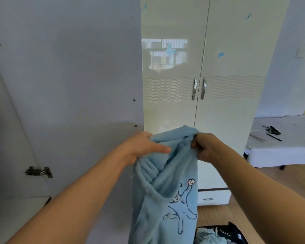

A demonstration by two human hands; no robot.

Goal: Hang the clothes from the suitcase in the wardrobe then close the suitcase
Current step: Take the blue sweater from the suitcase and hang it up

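Observation:
A light blue fleece garment (165,194) with an embroidered cat hangs in front of me, held up by its top edge. My left hand (144,147) grips the garment's left upper part, thumb lying across the fabric. My right hand (203,147) pinches the bunched collar at the right. Both hands are at the same height, close together. The cream wardrobe (176,106) stands right behind the garment, its two right doors closed. The open suitcase (224,229) shows at the bottom right edge with more pale blue clothes inside. No hanger is visible.
A large grey open wardrobe door (69,85) fills the left half, with a metal hinge (39,171) low on it. A low table with a white cover (289,147) holds dark tools at the right. Wooden floor (217,213) lies below the wardrobe drawers.

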